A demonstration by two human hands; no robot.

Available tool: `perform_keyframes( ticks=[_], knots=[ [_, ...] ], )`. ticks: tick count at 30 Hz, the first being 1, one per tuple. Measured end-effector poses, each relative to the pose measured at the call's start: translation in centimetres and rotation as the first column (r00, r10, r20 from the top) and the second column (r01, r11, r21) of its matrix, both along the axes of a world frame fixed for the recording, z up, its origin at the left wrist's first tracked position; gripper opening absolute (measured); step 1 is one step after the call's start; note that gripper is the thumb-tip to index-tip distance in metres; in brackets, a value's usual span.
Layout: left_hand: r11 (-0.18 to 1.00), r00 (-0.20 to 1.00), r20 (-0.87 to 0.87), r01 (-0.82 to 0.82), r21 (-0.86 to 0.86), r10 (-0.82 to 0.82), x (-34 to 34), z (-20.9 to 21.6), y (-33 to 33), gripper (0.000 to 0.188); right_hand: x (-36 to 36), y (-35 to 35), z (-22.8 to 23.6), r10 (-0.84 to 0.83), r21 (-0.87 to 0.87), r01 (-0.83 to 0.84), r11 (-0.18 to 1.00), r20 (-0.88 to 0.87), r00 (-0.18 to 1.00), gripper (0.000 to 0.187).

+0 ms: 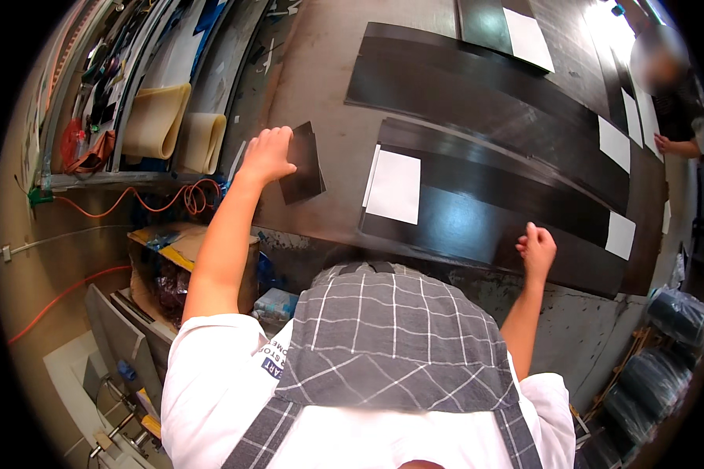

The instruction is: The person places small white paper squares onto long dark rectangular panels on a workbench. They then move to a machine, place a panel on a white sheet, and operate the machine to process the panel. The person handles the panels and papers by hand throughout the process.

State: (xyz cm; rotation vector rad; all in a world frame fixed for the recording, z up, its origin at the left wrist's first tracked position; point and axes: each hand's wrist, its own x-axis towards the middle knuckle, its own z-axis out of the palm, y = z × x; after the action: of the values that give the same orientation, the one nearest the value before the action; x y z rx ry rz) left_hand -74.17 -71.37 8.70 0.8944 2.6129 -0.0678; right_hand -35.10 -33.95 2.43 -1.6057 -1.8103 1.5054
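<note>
My left hand [269, 156] is closed on the left edge of a small dark rectangular sheet [307, 168], at the left part of the metal-topped table [313, 70]. It looks like more than one sheet stacked. My right hand [536, 248] is closed, fingers curled in, over the near side of a long black panel [461, 223]. Whether it pinches anything small I cannot make out. A white paper piece [393, 186] lies on that panel's left end, another white piece [620, 236] on its right end. Beyond it lies a second long black panel [469, 86].
On the left stands a rack [94, 181] with rolled cream sheets [158, 121] and tools. An orange hose [125, 195] hangs below it. A cardboard box [235, 258] sits beside my left arm. Plastic-wrapped rolls [655, 383] lie lower right. Another person [680, 117] stands at the far right.
</note>
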Motion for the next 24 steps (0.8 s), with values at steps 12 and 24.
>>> perform_keyframes(
  ticks=[12,24],
  knots=[
    [0.998,0.998,0.007,-0.058,0.024,0.058,-0.7,0.0,-0.9,0.049,-13.5,-10.6,3.4,0.469,-0.001,-0.472,0.882,-0.110,0.877,0.021],
    [0.567,0.924,0.102,0.137,0.813,-0.369,2.2,7.7,6.7,0.019,-23.6,-12.7,8.2,0.198,-0.738,-0.581,0.344,-0.548,0.813,0.025]
  ],
)
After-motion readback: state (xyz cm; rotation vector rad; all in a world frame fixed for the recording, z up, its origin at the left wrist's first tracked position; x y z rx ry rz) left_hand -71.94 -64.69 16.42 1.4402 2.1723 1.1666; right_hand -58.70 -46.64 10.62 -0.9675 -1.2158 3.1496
